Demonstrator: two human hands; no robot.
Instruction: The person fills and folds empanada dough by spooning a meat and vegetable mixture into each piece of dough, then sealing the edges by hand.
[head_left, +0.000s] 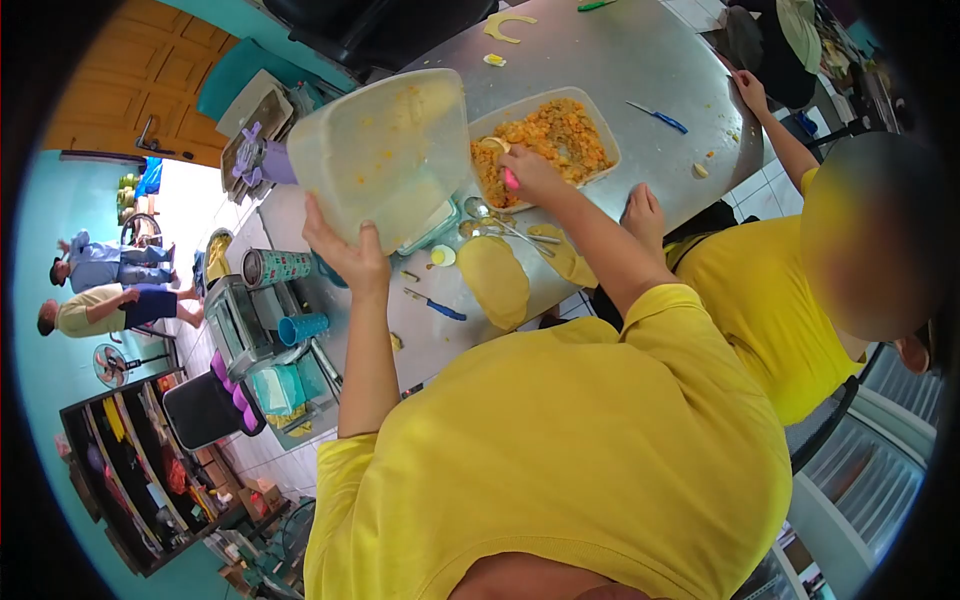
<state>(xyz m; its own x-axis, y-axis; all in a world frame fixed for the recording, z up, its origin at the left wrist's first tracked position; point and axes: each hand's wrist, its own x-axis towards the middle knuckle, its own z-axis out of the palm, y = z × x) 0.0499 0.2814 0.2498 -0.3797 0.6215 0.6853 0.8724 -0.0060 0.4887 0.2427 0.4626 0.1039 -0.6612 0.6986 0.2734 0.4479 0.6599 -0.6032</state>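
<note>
Head view: left fingers, half-curled, grip container; right fingers, closed, hold pink handle. Left slip could drop container.

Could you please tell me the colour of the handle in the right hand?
The handle in the right hand is pink, seen best in the head view.

Dark shelving lines the wall (turquoise).

Worktop: shiny grey metal
Container: white, rectangular, plastic
Dough: flat yellow oval, near edge
Knives: two, blue-handled, well apart
</note>
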